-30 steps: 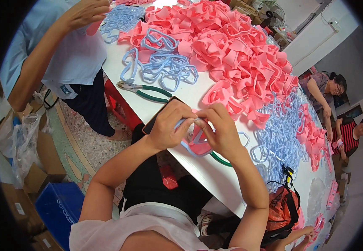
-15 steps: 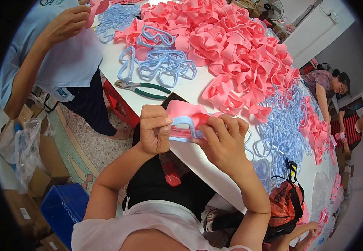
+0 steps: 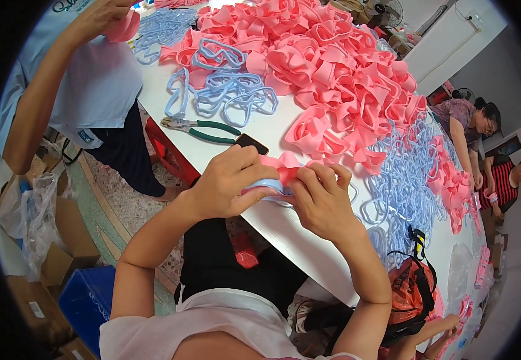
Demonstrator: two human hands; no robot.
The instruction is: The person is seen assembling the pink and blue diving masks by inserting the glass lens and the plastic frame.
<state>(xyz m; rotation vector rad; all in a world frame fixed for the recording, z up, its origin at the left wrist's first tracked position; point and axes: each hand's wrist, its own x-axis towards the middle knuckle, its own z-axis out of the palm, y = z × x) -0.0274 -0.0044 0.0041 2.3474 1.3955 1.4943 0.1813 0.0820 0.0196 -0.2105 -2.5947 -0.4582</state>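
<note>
Left hand (image 3: 227,183): fingers curled, thumb pressed forward, at near edge of surface (image 3: 308,252) | Right hand (image 3: 320,201): fingers bent, fingertips meeting left hand's, over same edge | Forearms: both bare, rising from lower frame, converging above surface edge.

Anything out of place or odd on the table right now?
Only the green-handled pliers and a dark phone lie near the table's edge. Both hands, left hand and right hand, grip a pink-and-blue piece. Nothing damaged.

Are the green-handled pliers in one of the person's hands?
No, the pliers lie on the white table, apart from both hands.
</note>
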